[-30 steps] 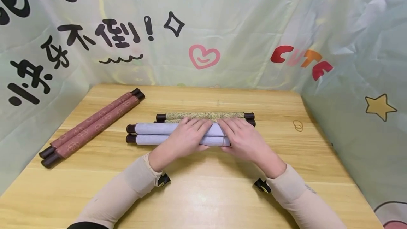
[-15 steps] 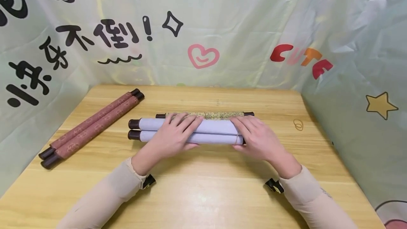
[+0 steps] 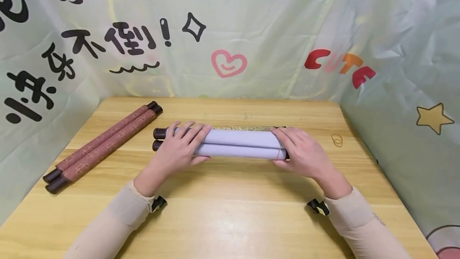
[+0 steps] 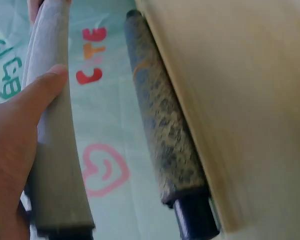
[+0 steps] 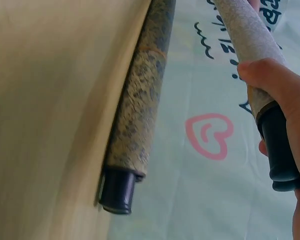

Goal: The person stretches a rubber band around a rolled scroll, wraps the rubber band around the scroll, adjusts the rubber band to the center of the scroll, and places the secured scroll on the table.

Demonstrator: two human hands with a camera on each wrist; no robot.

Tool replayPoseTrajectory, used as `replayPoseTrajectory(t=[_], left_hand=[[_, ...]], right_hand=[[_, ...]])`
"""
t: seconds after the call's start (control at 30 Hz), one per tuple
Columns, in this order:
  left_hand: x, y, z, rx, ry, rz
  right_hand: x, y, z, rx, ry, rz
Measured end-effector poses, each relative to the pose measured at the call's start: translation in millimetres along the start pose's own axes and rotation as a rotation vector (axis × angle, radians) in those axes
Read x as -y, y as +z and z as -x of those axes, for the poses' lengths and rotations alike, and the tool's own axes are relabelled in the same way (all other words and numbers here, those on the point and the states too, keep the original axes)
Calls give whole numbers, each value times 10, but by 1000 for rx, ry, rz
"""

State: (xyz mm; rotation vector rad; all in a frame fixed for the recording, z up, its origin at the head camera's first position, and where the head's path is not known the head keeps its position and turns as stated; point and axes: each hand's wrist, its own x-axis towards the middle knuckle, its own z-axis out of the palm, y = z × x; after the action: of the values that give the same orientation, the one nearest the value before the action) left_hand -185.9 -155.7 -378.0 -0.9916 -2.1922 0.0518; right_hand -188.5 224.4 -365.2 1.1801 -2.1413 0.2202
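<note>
A lavender double-rolled scroll [image 3: 238, 143] with black knobs is held up off the table, level, by both hands. My left hand [image 3: 177, 145] grips it near its left end, fingers over the top and thumb along the near side. Around the right end curls my right hand [image 3: 303, 151], close to a thin rubber band [image 3: 279, 153] that loops the rolls. Behind and below lies a yellow-green patterned scroll [image 5: 140, 105] on the table, mostly hidden in the head view. Both wrist views show a gap between the two scrolls.
A dark red flowered scroll [image 3: 108, 141] with black ends lies slanted at the table's left. Two loose rubber bands [image 3: 337, 140] lie on the right. Printed cloth [image 3: 273, 51] walls stand around the wooden table [image 3: 230, 219] at the back and sides.
The lavender scroll has risen and shifted right and away, covering more of the patterned scroll. My hands have slid apart toward its two ends.
</note>
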Motion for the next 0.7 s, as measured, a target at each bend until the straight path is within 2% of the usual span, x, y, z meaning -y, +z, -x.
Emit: replayPoseTrajectory(t=[0.2,0.37,0.57,0.7], left_hand=[[115,-53,21,-11,5,26],[168,-50,56,-77,25,29],[200,-4,87,-204,74,35],[201,0,92,-217,77,49]], right_hand=[[-78,-94,46,-1,9,-18],[-117,-143,45,-3,2,-29],[-131,-154,28,23,20,-53],[-134,-152,20,51,69,-43]])
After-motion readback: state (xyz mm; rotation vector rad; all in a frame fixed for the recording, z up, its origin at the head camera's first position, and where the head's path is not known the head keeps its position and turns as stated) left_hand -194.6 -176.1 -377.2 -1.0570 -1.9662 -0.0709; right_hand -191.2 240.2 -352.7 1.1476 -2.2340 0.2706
